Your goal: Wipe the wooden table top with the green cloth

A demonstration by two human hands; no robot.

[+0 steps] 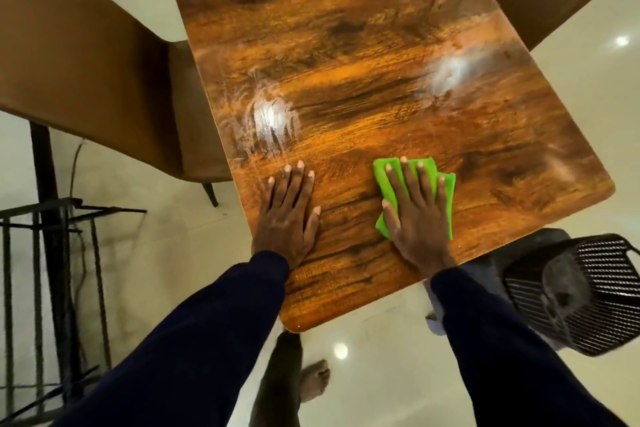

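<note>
Green cloth (429, 184) lay folded near the wooden table top's (346, 62) near end, long axis running away, pressed under the flat, straight-fingered right hand (414, 215); left hand (289, 215) rested flat beside it, bare wood stretching ahead.

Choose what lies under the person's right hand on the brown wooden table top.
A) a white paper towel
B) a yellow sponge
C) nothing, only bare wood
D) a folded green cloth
D: the right hand presses flat, fingers straight, on the folded green cloth, while the left hand rests on the bare brown wooden table top.
</note>
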